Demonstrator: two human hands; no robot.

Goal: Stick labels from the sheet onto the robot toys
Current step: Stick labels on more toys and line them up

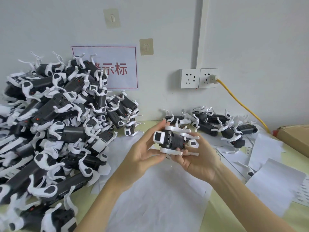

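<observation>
the person holds one robot toy (173,139) above the table (225,213), the left hand (143,153) and right hand (197,158) both gripping it from either side. a big pile of toys (50,124) sits at the left and a smaller group (217,124) lies by the wall. judging by that, much labelling is left. label sheets (274,183) lie at the right; whether this toy carries a label cannot be told.
</observation>
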